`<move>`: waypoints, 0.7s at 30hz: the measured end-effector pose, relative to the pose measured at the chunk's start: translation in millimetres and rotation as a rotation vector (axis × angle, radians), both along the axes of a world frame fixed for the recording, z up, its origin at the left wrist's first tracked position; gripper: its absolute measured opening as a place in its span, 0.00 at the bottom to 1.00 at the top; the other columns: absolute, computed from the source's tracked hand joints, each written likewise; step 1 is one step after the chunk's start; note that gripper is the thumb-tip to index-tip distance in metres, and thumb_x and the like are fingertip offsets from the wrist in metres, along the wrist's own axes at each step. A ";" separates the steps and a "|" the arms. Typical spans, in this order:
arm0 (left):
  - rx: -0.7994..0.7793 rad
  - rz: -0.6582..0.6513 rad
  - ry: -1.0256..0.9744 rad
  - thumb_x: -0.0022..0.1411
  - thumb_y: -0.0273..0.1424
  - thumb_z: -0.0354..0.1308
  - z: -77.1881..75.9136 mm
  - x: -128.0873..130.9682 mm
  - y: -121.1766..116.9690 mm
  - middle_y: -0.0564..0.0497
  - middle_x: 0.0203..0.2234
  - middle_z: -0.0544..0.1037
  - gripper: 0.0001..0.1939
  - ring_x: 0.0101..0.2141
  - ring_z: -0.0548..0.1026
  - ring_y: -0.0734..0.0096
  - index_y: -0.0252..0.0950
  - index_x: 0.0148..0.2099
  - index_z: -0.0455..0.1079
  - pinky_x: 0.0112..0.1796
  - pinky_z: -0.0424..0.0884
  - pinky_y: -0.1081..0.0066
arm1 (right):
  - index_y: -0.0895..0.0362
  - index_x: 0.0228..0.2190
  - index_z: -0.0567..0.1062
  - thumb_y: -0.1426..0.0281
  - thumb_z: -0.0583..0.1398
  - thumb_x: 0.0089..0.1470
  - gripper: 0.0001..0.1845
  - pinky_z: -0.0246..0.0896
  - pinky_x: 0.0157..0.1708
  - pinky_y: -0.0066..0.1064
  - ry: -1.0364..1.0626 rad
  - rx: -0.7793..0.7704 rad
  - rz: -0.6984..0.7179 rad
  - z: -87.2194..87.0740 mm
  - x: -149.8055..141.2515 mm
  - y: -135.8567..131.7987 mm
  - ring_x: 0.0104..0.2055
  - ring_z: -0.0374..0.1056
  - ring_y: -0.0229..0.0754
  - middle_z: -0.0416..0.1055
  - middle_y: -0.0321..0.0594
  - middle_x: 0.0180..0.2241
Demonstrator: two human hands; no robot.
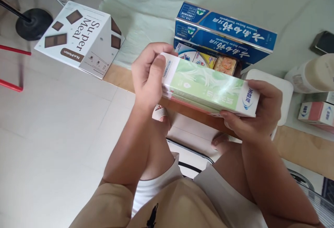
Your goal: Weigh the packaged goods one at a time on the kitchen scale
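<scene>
A green and white toothpaste box (206, 81) is held level in front of me, over the table's front edge. My left hand (150, 73) grips its left end, thumb on top. At the right end, my right hand (263, 111) closes around the white part with blue lettering. A reddish strip shows under the green box, perhaps a second box held along with it. Just beyond stand two blue toothpaste boxes (227, 26), side by side. Between them and the held box sit a blue-and-white pack (185, 52), a yellow pack (207, 59) and a food-pictured pack (225, 65), partly hidden.
A large white Su-per Meal carton (78, 43) stands at the left table corner. Rightward are a white lidded container (280, 85), a translucent tub (310, 73), a pink-and-white box (314, 112) and a dark object (323, 42). A pale cloth (146, 8) covers the table behind its wooden edge (118, 76).
</scene>
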State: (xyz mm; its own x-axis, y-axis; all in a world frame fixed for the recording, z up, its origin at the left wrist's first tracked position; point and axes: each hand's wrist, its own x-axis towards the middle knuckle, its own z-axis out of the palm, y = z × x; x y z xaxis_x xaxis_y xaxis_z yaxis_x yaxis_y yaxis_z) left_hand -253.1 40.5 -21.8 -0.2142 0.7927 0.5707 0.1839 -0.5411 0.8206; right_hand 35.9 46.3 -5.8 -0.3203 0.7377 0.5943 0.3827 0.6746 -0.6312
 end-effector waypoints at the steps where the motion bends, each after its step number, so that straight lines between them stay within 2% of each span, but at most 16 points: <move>1: -0.048 0.013 -0.031 0.72 0.56 0.56 -0.2 1.8 -0.4 0.53 0.40 0.85 0.23 0.37 0.83 0.65 0.44 0.50 0.77 0.35 0.80 0.60 | 0.36 0.60 0.73 0.53 0.73 0.48 0.37 0.72 0.35 0.51 -0.018 -0.013 -0.006 -1.5 0.9 -0.3 0.41 0.73 0.55 0.75 0.44 0.47; 4: -0.191 0.051 -0.133 0.68 0.61 0.56 -1.7 8.2 -3.0 0.50 0.37 0.83 0.28 0.36 0.82 0.61 0.42 0.48 0.77 0.36 0.78 0.59 | 0.38 0.60 0.73 0.55 0.73 0.50 0.37 0.73 0.42 0.55 -0.060 -0.024 -0.013 -1.8 4.9 -1.0 0.46 0.74 0.59 0.74 0.45 0.51; 6: -0.234 0.054 -0.160 0.65 0.65 0.55 -3.7 12.5 -4.3 0.50 0.35 0.80 0.33 0.35 0.80 0.61 0.41 0.47 0.77 0.36 0.75 0.60 | 0.40 0.63 0.71 0.56 0.73 0.49 0.41 0.73 0.44 0.54 -0.090 0.001 0.018 -0.4 8.0 -1.1 0.49 0.74 0.59 0.73 0.46 0.52; 9: -0.242 0.077 -0.216 0.64 0.67 0.53 -4.9 20.3 -5.4 0.50 0.33 0.77 0.35 0.34 0.78 0.61 0.41 0.44 0.77 0.35 0.72 0.62 | 0.40 0.67 0.67 0.54 0.74 0.48 0.48 0.73 0.39 0.48 -0.147 0.050 0.039 0.7 12.1 -1.3 0.46 0.74 0.56 0.73 0.46 0.52; 12: -0.238 0.122 -0.332 0.69 0.62 0.50 -1.9 29.0 -7.0 0.49 0.32 0.78 0.32 0.33 0.76 0.62 0.41 0.39 0.78 0.35 0.69 0.63 | 0.37 0.69 0.65 0.52 0.73 0.49 0.49 0.71 0.30 0.41 -0.163 0.034 0.024 0.1 14.4 -2.9 0.42 0.73 0.51 0.72 0.44 0.52; 15: -0.238 0.179 -0.382 0.74 0.62 0.40 1.3 35.4 -7.3 0.47 0.30 0.78 0.37 0.32 0.74 0.64 0.40 0.35 0.77 0.35 0.68 0.62 | 0.35 0.69 0.64 0.52 0.73 0.51 0.48 0.72 0.27 0.39 -0.162 0.018 0.033 -0.7 15.0 -4.7 0.43 0.74 0.51 0.72 0.43 0.52; 19: -0.262 0.288 -0.377 0.66 0.71 0.25 2.8 39.5 -4.9 0.47 0.26 0.74 0.48 0.28 0.72 0.64 0.40 0.32 0.72 0.32 0.67 0.62 | 0.36 0.69 0.64 0.50 0.73 0.51 0.48 0.77 0.32 0.42 -0.150 -0.004 0.037 -4.7 17.2 -6.1 0.49 0.76 0.55 0.72 0.45 0.55; 21: -0.265 0.329 -0.368 0.64 0.71 0.23 4.3 40.6 -4.4 0.47 0.25 0.73 0.49 0.28 0.72 0.63 0.40 0.31 0.72 0.31 0.67 0.62 | 0.37 0.68 0.64 0.48 0.74 0.48 0.50 0.78 0.38 0.48 -0.120 -0.070 0.020 -8.9 20.1 -6.5 0.52 0.76 0.59 0.73 0.46 0.58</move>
